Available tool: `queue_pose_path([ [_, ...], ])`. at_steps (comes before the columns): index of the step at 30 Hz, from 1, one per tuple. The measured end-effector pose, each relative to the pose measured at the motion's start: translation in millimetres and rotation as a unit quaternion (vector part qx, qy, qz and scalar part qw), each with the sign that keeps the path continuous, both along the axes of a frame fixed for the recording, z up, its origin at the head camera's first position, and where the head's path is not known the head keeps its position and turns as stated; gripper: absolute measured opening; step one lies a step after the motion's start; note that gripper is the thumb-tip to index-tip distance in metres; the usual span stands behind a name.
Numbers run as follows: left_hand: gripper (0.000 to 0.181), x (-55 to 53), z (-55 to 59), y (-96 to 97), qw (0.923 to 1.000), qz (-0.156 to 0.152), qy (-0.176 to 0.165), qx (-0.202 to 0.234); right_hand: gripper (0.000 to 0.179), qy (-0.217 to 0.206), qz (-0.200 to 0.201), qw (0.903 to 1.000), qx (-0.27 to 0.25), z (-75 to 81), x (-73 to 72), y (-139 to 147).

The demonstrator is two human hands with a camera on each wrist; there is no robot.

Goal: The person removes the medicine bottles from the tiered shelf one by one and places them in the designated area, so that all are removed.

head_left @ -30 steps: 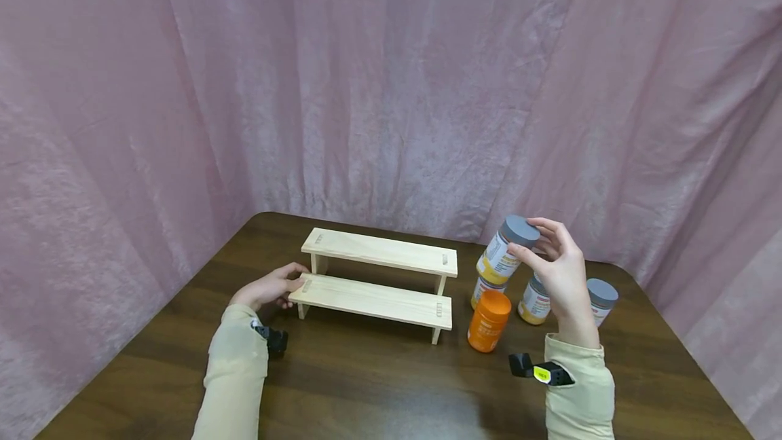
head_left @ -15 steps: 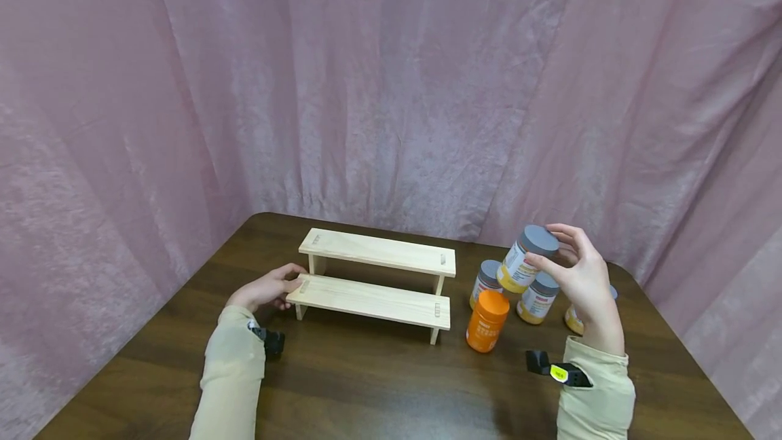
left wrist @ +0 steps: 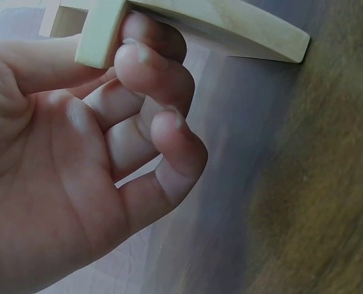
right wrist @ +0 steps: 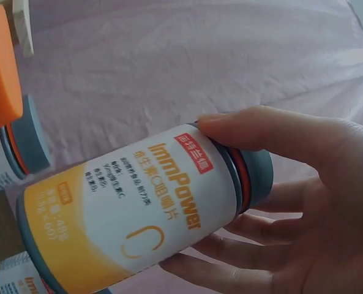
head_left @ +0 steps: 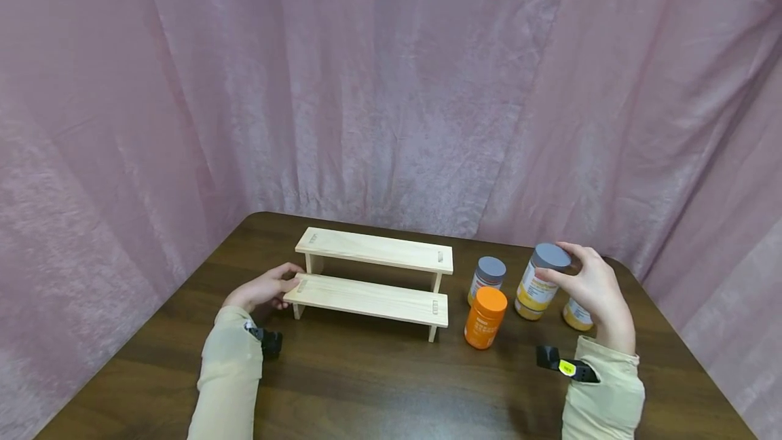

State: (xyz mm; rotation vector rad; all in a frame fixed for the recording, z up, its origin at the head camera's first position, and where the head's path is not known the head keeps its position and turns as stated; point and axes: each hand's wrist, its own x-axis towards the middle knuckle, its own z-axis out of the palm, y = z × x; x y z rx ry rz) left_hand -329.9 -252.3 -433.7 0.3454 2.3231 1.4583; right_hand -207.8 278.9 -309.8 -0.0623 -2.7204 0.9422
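In the head view my left hand (head_left: 264, 288) pinches the left end of the lower board of a two-step wooden shelf (head_left: 373, 301). The left wrist view shows its thumb on top and curled fingers under the board (left wrist: 230, 24). My right hand (head_left: 595, 290) grips a vitamin supplement jar (head_left: 537, 285) near its grey lid, thumb on one side and fingers on the other. In the right wrist view that white-and-yellow jar (right wrist: 126, 208) lies tilted across the picture. Below it in the head view, another jar (head_left: 528, 311) is mostly hidden.
An orange bottle (head_left: 485, 318) stands right of the shelf, with a grey-lidded jar (head_left: 487, 276) behind it. Another jar (head_left: 577, 316) is partly hidden by my right hand. Everything stands on a dark wooden table (head_left: 366, 386), with a pink curtain (head_left: 391, 87) behind.
My right hand has carried the held jar rightward and down, from over the jar behind the orange bottle to over the middle jar. The left hand still holds the shelf.
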Motion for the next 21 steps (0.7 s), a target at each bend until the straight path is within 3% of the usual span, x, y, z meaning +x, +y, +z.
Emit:
queue_pose_path([
  [7, 0.038, 2.9, 0.7, -1.0, 1.0000, 0.002, -0.001, -0.002, 0.067, -0.006, 0.011, 0.9996, 0.024, -6.4, -0.4, 11],
  [13, 0.038, 2.9, 0.9, -1.4, 1.0000, 0.002, -0.002, 0.001, 0.066, -0.040, 0.036, 0.9979, 0.035, -11.6, 0.1, 19],
  [17, 0.038, 2.2, 0.3, -1.6, 1.0000, 0.002, -0.001, 0.002, 0.064, -0.063, 0.067, 0.9945, 0.048, -14.6, 0.7, 23],
  [21, 0.039, 1.7, -0.3, -1.9, 1.0000, 0.001, -0.003, 0.001, 0.061, -0.104, 0.135, 0.9848, 0.033, -18.1, 1.2, 26],
])
